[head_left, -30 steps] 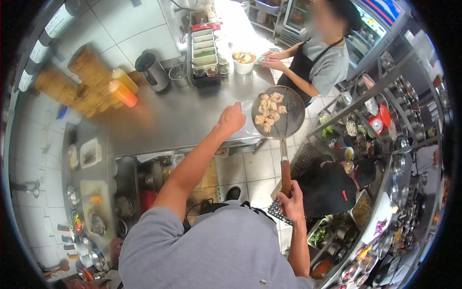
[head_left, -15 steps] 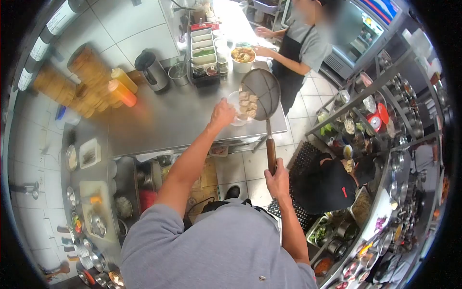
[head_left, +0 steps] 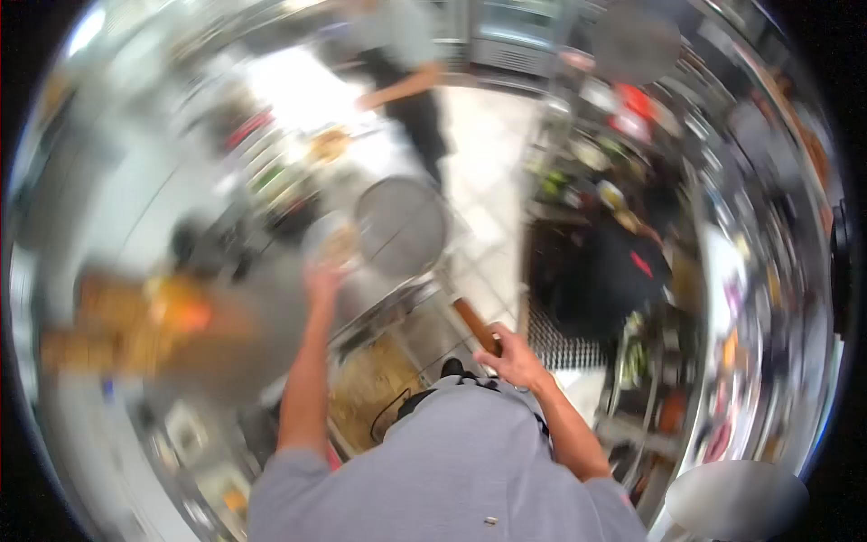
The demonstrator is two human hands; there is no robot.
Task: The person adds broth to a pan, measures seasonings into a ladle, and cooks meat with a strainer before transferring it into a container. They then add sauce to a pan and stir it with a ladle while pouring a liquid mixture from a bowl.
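My right hand point(head_left: 515, 357) is wrapped around the wooden handle point(head_left: 476, 325) of a round mesh strainer point(head_left: 402, 228). The strainer is held out over the counter's front edge, and its mesh shows no food on it. My left hand point(head_left: 323, 275) is at the near rim of a whitish bowl point(head_left: 318, 237) on the steel counter, its fingers closed at the rim but smeared by motion. Pale dumplings point(head_left: 342, 244) lie in the bowl, close to the strainer's left edge.
Past the bowl are a row of topping containers point(head_left: 271, 176) and a tub of food point(head_left: 330, 144). A co-worker in a dark apron point(head_left: 406, 99) stands beyond. Another person in black point(head_left: 605, 275) bends at the right. Bamboo steamers point(head_left: 117, 325) blur at left.
The view has swung to the right and blurred. The dumplings that lay at the strainer's edge now show in the bowl. The strainer's handle has tilted, and its mesh sits slightly apart from them.
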